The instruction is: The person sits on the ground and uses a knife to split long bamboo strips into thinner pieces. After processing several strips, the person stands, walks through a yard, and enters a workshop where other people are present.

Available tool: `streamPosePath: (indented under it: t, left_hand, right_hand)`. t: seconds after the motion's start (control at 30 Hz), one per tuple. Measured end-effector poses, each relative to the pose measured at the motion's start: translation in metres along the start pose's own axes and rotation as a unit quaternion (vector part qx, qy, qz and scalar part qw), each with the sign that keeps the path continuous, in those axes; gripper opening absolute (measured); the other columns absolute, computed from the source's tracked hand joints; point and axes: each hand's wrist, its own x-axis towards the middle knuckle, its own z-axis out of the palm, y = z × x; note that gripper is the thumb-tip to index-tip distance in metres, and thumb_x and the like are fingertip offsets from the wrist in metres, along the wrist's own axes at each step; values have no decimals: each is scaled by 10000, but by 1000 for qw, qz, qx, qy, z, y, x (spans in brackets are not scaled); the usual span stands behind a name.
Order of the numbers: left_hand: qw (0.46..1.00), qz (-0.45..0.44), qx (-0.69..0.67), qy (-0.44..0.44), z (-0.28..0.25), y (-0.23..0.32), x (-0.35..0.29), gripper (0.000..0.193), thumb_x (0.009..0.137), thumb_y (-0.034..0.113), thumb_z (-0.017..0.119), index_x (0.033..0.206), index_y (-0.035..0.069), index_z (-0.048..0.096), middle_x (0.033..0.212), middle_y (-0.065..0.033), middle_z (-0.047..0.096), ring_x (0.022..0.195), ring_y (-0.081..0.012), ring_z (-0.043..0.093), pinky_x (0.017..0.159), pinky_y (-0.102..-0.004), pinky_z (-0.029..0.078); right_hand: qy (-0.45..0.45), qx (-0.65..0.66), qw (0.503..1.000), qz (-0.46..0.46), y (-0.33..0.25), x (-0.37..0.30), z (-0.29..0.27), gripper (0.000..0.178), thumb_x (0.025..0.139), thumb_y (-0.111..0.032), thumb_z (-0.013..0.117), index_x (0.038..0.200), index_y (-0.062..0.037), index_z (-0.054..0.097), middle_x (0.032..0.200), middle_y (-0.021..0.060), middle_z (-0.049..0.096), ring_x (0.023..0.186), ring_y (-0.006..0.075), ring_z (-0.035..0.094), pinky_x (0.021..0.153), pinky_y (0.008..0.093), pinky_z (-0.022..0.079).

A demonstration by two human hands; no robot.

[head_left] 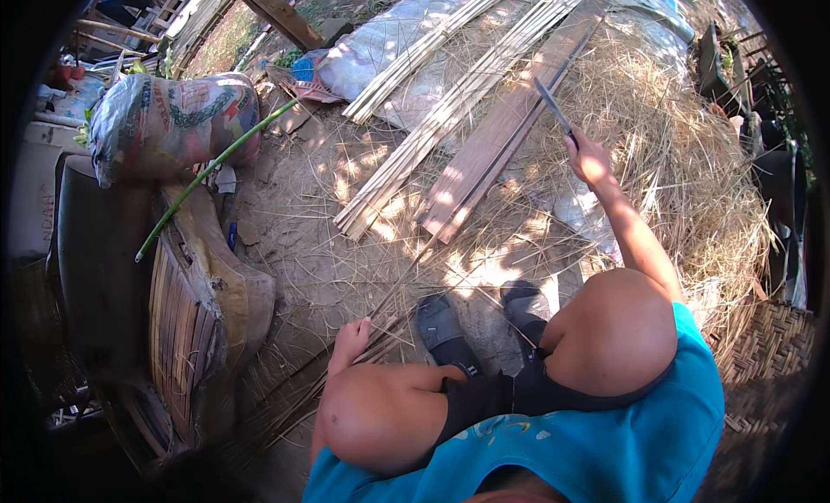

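Note:
My right hand (590,160) is closed round the dark handle of a long knife (552,104), held out in front of me with the blade pointing up and left. Below the blade lies a long brown wooden board (493,157) on the ground. My left hand (352,339), beside my left knee, is closed on a thin brown bamboo strip (403,279). This strip runs up and right toward the board's near end. More dark strips (298,399) lie on the ground beside and under my left forearm.
Pale split bamboo strips (458,110) lie in long bundles left of the board. Thin shavings (683,175) are heaped at right. At left stand a stuffed sack (173,127), a green bamboo stick (207,173) and a slatted wooden seat (180,339). A woven mat (769,356) is at lower right.

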Motion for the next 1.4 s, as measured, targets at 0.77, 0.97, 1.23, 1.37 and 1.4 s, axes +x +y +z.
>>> streamPosePath:
  t: [0.77,0.97,1.23,1.37,1.4]
  left_hand:
    - [986,-11,-148,-72,10,-38,13,665,1070,503,383,649,21,564,554,-80,524,565,-211,515,598,-379,436]
    - [989,-21,-112,-90,12,57,60,645,1052,535,437,778,2,674,606,-84,585,603,-188,597,616,-355,467]
    - [983,142,-113,-29,20,111,87,507,1045,431,513,802,4,638,640,-103,576,586,-194,525,604,-379,452]
    - [977,172,-123,33,20,91,86,533,1049,441,500,798,-17,607,621,-126,556,591,-215,507,599,-401,435]
    - [980,159,-113,36,16,85,84,529,1049,436,499,802,-20,605,630,-133,559,596,-216,509,605,-402,437]
  right_hand:
    - [-123,51,965,-224,-75,-101,70,414,1008,-433,565,1341,-185,567,886,178,694,758,403,695,696,507,578]
    - [-120,127,983,-50,-69,-81,63,392,1021,-380,550,1316,-122,552,932,231,709,878,456,683,788,534,545]
    - [-105,-3,972,-212,-27,-78,48,419,1032,-454,503,1366,-202,530,854,196,700,811,389,709,725,498,583]
    - [-160,81,952,-249,-88,-106,67,395,1038,-432,503,1364,-215,555,904,189,722,845,382,713,863,483,557]
    - [-138,42,946,-292,-88,-93,63,375,1042,-423,496,1335,-201,573,862,188,715,825,380,712,829,488,560]
